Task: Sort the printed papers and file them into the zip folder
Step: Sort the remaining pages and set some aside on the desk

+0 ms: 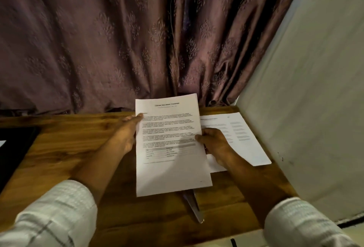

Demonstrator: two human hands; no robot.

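In the head view, a printed sheet (169, 144) was held up over the middle of the desk (59, 158). Its left edge was pinched by the left hand (126, 134), with the thumb laid on the printed face. Its right edge was gripped by the right hand (214, 146) in the same way. More papers (242, 134) were spread flat at the desk's right edge, beside a pale wall (305, 89). A slim shiny object (194, 205) was seen below the sheet, near the front edge. A dark flat thing (13, 148) was seen at the left edge and could not be identified.
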